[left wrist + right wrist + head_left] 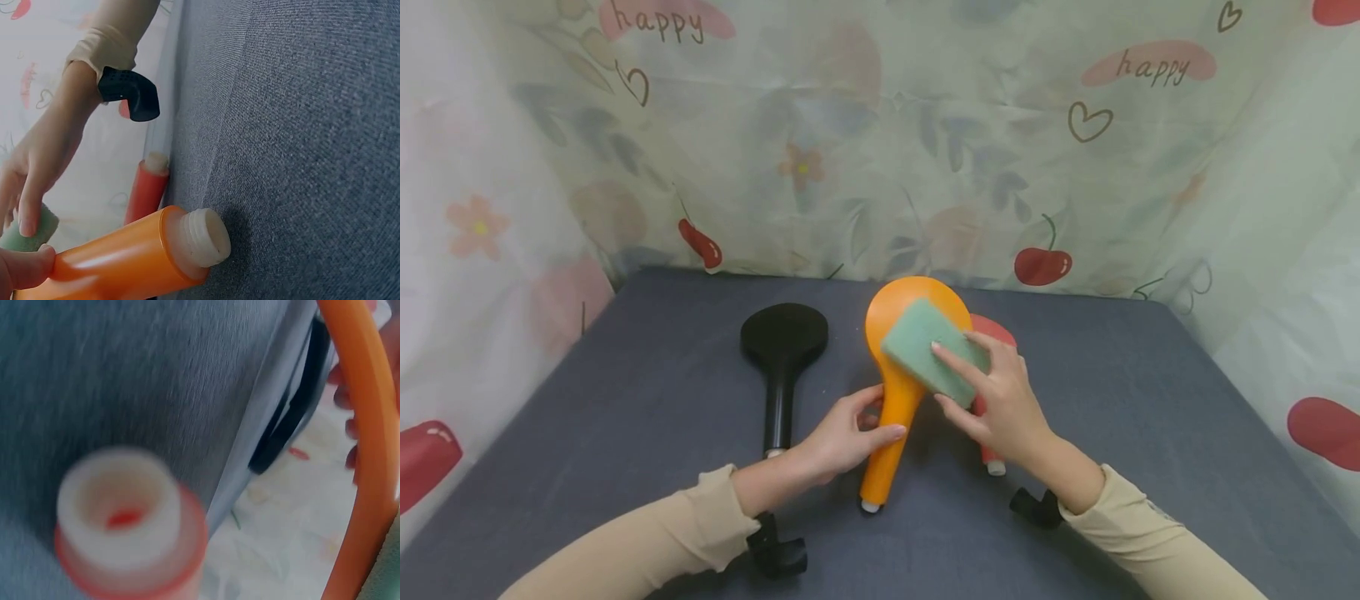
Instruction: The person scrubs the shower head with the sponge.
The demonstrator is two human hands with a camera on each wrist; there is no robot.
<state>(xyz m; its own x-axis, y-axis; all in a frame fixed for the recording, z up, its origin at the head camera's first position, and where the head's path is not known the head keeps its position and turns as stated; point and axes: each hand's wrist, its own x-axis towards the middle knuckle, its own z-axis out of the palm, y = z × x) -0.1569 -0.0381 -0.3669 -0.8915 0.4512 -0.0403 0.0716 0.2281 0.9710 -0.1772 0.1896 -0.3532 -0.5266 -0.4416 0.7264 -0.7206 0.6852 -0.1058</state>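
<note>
An orange shower-head-shaped object (891,433) stands tilted in the head view, its round head upward and its white threaded end (209,239) low over the cloth. My left hand (842,433) grips its handle, thumb in front and fingers behind. My right hand (1011,404) holds a green sponge (925,342) against the orange head and upper neck, fingers spread over the sponge. In the left wrist view the right hand (47,147) and sponge (37,231) show beyond the orange handle. The right wrist view shows the sponge only at its edge.
A black object of like shape (784,337) lies left on the dark grey cloth (655,400). A red one (992,327) lies partly hidden behind the right hand. A patterned curtain (880,167) hangs behind and at both sides.
</note>
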